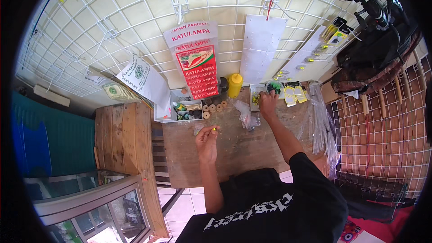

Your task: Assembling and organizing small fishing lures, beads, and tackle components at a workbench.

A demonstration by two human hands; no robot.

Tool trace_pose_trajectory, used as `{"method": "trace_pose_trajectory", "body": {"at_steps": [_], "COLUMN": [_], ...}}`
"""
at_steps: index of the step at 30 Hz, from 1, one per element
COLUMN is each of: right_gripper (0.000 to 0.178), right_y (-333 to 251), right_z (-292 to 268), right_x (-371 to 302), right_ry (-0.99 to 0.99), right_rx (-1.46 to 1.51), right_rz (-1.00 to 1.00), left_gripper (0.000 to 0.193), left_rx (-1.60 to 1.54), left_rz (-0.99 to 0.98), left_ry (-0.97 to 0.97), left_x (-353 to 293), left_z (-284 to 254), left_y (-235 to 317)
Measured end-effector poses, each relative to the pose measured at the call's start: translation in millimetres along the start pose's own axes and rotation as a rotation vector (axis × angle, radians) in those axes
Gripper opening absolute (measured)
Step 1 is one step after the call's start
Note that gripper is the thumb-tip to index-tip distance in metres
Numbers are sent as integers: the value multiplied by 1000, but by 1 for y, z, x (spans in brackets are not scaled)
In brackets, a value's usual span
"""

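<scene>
My left hand point(207, 145) is raised over the wooden table point(225, 162), thumb and fingers pinched on a small yellow bead-like piece point(214, 129). Its exact kind is too small to tell. My right hand point(268, 103) reaches to the back of the table with its fingers bent together at a round tub point(273, 86) of dark green bits. What those fingers hold, if anything, is hidden. Just left of that hand stands a white tray point(254, 90) with small yellow-green pieces in it. A crumpled clear plastic bag point(246, 116) lies between the two hands.
Behind are a yellow squeeze bottle point(235, 85), corks point(212, 108) and a white box point(163, 113) of small containers. Yellow-edged packets point(294, 94) and long clear plastic sleeves point(319, 126) lie at right. Red packets point(198, 69) hang on the white wire grid point(148, 6).
</scene>
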State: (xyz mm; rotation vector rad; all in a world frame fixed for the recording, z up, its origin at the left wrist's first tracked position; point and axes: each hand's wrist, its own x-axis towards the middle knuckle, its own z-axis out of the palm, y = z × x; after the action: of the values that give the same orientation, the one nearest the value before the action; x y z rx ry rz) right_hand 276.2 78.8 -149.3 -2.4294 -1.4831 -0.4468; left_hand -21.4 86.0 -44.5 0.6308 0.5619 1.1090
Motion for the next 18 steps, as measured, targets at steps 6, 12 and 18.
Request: {"method": "trace_pose_trajectory", "body": {"at_steps": [6, 12, 18], "right_gripper": [26, 41, 45], "right_y": [26, 28, 36], "right_z": [14, 12, 16], "right_x": [14, 19, 12], "right_ry": [-77, -195, -276], "right_rx": [-53, -245, -257], "right_rz": [-144, -309, -305], "left_gripper": [18, 16, 16], "left_rx": [-18, 23, 4], "left_rz": [-48, -27, -55], "left_ry": [-21, 2, -4], "left_x": [4, 3, 5], "left_z": [-5, -5, -3], "left_y": [-6, 0, 0]}}
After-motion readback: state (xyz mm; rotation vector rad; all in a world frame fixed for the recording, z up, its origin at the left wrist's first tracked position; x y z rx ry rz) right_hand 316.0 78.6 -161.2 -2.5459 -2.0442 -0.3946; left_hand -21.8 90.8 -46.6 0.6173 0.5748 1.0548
